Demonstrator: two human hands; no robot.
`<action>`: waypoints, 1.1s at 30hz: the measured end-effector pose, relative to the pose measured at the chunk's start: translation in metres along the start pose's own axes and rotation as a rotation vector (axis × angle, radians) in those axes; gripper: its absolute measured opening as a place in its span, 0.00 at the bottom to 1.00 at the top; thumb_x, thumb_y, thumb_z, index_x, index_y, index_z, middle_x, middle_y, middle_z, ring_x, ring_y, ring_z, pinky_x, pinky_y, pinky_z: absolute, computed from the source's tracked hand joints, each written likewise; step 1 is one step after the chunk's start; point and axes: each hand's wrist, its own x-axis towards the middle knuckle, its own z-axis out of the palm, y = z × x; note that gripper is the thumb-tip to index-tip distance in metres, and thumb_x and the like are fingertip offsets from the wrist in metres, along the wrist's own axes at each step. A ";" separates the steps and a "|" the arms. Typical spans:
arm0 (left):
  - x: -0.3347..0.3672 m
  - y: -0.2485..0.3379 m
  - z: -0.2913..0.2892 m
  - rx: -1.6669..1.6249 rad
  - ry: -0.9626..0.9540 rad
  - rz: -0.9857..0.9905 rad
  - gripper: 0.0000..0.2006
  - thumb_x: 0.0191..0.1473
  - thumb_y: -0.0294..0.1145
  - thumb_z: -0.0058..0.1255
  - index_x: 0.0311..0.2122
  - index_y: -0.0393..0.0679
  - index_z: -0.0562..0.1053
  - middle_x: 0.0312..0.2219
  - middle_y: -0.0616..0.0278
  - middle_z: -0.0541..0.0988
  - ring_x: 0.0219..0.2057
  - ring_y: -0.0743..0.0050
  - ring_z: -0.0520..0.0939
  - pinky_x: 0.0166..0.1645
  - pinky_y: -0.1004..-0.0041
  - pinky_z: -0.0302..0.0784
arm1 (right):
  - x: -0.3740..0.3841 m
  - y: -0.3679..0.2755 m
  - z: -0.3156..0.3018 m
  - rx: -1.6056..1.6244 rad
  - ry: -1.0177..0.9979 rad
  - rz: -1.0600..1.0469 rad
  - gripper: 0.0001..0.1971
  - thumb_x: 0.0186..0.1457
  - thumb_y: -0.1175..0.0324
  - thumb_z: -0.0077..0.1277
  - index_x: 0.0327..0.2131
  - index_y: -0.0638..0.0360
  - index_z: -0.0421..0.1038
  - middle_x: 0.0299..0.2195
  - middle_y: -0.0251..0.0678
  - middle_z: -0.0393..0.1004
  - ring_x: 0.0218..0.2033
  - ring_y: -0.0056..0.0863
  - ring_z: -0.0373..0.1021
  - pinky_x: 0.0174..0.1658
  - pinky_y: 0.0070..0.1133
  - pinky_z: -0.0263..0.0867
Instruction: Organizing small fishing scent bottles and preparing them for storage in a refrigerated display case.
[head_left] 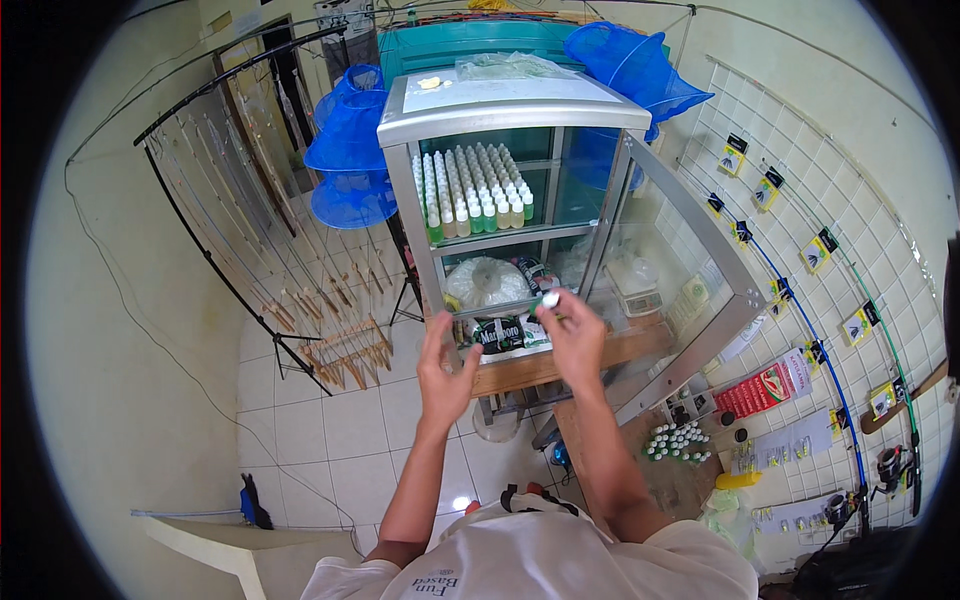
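Note:
My right hand [575, 345] is closed around a small green bottle with a white cap [549, 300], just in front of the lower part of a metal-framed glass cabinet [515, 117]. My left hand [443, 378] is raised at the cabinet's front left corner, fingers apart, and nothing shows in it. Above both hands, the upper shelf carries tight rows of white-capped small bottles [478, 190], some green and some pale amber. On the lower level sit a clear plastic bag of whitish contents [485, 282] and a dark green and white packet [500, 336].
The cabinet's glass door [690, 290] stands swung out to the right. More white-capped bottles [678, 440] stand low at the right, near a wire grid wall [800, 220] hung with packets and fishing rods. A rod rack [210, 250] is at left; blue nets [350, 150] flank the cabinet.

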 end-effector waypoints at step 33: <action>0.047 -0.025 -0.025 0.233 -0.003 0.019 0.42 0.54 0.33 0.61 0.69 0.35 0.51 0.63 0.34 0.62 0.66 0.46 0.63 0.68 0.54 0.58 | 0.142 -0.020 0.037 -0.522 0.019 -0.227 0.15 0.49 0.77 0.61 0.43 0.68 0.78 0.36 0.42 0.82 0.37 0.26 0.80 0.42 0.21 0.75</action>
